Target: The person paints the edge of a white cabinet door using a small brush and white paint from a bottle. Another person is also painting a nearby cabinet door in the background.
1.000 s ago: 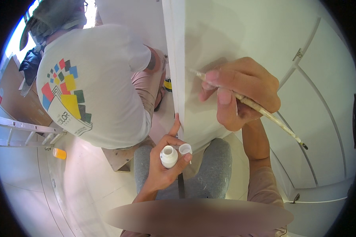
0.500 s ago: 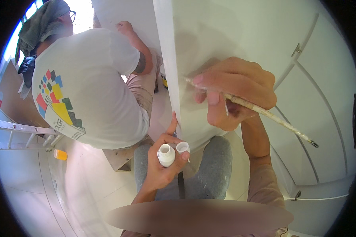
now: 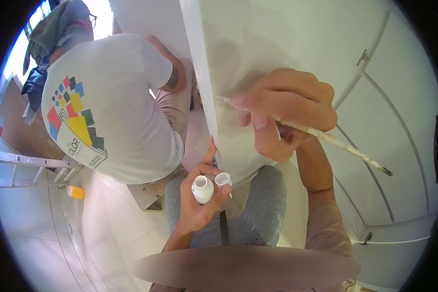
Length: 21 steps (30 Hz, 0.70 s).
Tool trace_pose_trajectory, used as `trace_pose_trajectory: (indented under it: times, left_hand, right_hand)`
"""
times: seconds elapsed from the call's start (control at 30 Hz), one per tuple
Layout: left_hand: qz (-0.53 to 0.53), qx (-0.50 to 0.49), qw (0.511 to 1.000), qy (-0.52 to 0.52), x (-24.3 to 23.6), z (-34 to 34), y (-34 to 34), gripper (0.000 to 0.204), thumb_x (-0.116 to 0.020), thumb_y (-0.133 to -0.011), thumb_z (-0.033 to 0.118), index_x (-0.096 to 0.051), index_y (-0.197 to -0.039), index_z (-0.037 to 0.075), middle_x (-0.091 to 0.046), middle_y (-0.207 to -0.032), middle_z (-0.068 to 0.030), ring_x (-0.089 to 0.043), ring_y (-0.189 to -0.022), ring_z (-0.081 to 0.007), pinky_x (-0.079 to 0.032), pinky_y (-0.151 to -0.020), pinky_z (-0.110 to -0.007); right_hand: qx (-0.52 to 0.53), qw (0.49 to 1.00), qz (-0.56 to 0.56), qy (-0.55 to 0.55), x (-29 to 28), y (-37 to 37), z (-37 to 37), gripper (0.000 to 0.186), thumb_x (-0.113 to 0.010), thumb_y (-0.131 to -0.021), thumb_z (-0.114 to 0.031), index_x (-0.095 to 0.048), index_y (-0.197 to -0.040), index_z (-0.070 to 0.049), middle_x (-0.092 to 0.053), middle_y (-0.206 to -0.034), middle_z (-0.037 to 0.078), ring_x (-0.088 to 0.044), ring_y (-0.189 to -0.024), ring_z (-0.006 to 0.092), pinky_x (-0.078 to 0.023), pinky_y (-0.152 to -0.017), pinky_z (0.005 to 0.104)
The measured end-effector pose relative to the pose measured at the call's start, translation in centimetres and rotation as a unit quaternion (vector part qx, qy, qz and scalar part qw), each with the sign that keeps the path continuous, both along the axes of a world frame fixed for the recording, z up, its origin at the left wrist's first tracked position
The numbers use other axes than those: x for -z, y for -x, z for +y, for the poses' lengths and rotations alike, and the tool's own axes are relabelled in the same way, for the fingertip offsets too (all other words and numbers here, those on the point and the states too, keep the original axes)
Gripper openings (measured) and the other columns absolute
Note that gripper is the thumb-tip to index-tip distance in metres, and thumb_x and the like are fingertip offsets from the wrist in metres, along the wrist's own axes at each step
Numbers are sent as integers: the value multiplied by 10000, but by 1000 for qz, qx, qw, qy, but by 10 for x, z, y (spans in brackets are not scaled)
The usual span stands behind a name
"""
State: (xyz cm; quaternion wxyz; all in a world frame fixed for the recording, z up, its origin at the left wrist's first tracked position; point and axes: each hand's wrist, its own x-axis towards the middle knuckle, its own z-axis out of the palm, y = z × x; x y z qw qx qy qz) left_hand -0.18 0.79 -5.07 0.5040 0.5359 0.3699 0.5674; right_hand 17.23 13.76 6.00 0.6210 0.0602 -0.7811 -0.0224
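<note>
My right hand (image 3: 293,107) is closed in a pinch around a thin, paint-stained brush (image 3: 343,144). The brush's whitish tip points left, close to the front edge of a large white panel (image 3: 267,39); whether it touches is hard to tell. Lower down, my left hand (image 3: 193,216) holds a small white open bottle (image 3: 203,192) upright. Between its fingers and thumb there is also a small white cap (image 3: 223,179) with a thin stem below. My left index finger stretches up against the panel's lower edge.
At the left a co-worker in a white shirt (image 3: 117,97) sits on a wooden box (image 3: 143,194), back toward me. An aluminium ladder (image 3: 31,159) and an orange container (image 3: 75,191) are beyond. White cabinet doors (image 3: 399,97) with a metal hinge (image 3: 363,57) stand at the right.
The view has shifted slightly. My right hand and brush keep nearly the same place near the panel edge, and my left hand keeps its hold. The co-worker's raised hand has gone lower, out of sight.
</note>
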Motion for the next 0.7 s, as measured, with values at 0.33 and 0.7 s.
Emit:
trace_pose_trajectory:
  times: [0.33,0.7]
  left_hand:
    - [13,-1,999,40,3,-4,0,159,-668,-857,21,-544,-956,24,-342,-1424,-400,-190,-1463,-276,-275,-1059,-317]
    - [7,5,1000,23,-2,-18,4,158,-664,-843,3,-545,-942,35,-399,-1400,-381,-196,-1457,-233,-315,-1002,-278]
  right_hand:
    - [9,1000,-3,-11,3,-4,-3,223,-558,-638,64,-688,-819,59,-623,-642,128,-577,-460,131,-469,-427,221]
    - [92,982,137,-94,-7,13,-13,322,-612,-702,62,-710,-999,-13,-717,-904,139,-627,-644,174,-494,-596,265]
